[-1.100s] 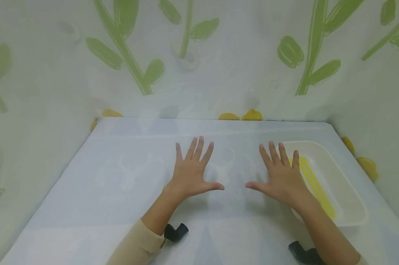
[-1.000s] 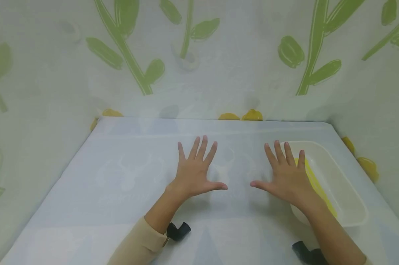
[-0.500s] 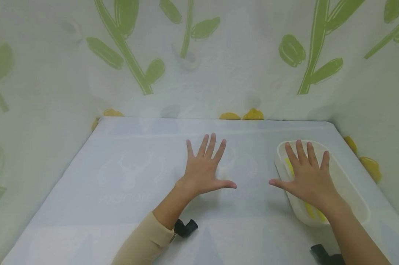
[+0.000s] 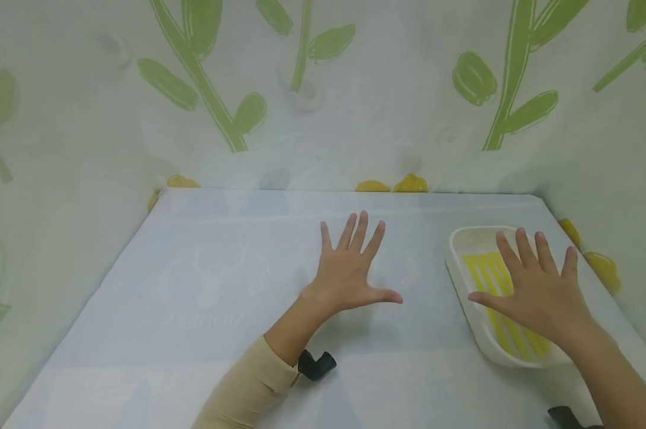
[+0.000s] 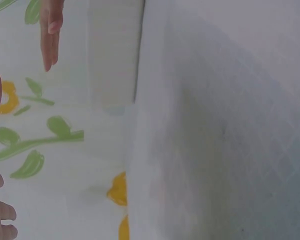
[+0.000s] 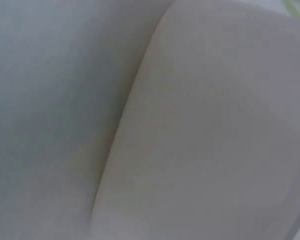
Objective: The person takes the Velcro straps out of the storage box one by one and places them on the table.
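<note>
In the head view my left hand (image 4: 349,277) hovers over the middle of the table, fingers spread and thumb pointing right, holding nothing. My right hand (image 4: 545,298), also spread and holding nothing, is over the white tray (image 4: 462,292) and hides part of its right side. Inside the tray lies a flat yellow piece with long parallel bars (image 4: 480,260); its kind is unclear. The left wrist view catches fingertips of my left hand (image 5: 0,215) at the edge and my right hand (image 5: 51,35) beside the tray (image 5: 115,50). The tray's outer wall (image 6: 200,125) fills much of the right wrist view.
A pale patterned cover lies on the table (image 4: 140,286). Behind it and at both sides hangs light fabric (image 4: 381,101) with green stems and yellow flowers. A black wrist mount (image 4: 316,364) sits under my left wrist; another black mount (image 4: 564,417) is below the right.
Both hands have moved right with fingers still spread, the right one farther. It now covers the tray's right part, and more of the yellow piece shows. The tray has stayed in place.
</note>
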`<state>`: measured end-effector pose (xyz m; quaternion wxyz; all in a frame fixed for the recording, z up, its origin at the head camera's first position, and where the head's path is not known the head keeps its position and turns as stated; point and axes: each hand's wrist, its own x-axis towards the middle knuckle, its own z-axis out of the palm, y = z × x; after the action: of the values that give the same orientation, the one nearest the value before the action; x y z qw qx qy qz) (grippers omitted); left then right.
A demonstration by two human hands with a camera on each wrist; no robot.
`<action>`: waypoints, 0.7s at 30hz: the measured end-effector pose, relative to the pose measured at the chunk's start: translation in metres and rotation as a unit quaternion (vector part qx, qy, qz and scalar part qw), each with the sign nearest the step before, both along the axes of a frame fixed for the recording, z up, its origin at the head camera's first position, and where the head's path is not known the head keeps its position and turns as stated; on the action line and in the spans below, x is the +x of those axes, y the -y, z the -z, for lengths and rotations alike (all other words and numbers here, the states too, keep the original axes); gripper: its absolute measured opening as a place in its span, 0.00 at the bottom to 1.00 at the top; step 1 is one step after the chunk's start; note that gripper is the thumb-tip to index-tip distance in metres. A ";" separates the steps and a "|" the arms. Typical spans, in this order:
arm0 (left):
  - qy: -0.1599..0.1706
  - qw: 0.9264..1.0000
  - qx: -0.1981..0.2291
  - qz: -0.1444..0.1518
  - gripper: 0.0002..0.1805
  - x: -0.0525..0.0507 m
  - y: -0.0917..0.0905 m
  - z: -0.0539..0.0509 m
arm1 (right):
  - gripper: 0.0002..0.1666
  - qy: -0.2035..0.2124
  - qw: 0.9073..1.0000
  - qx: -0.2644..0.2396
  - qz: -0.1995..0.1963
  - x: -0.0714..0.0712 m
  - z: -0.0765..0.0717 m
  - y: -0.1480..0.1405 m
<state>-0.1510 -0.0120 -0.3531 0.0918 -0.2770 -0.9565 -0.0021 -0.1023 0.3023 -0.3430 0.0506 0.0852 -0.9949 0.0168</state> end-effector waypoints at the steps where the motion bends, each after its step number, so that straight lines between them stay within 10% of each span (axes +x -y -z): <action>1: 0.003 1.000 0.001 0.001 0.66 0.000 -0.002 -0.001 | 0.67 0.000 1.000 0.001 0.002 0.001 0.000 -0.003; 21: 0.077 0.995 0.050 0.027 0.67 0.001 -0.052 -0.006 | 0.68 -0.010 0.999 -0.018 0.045 0.017 0.002 -0.049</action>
<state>-0.1499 0.0403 -0.3474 0.0315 -0.2970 -0.9515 -0.0738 -0.0851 0.3512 -0.3453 0.0625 0.0400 -0.9967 0.0315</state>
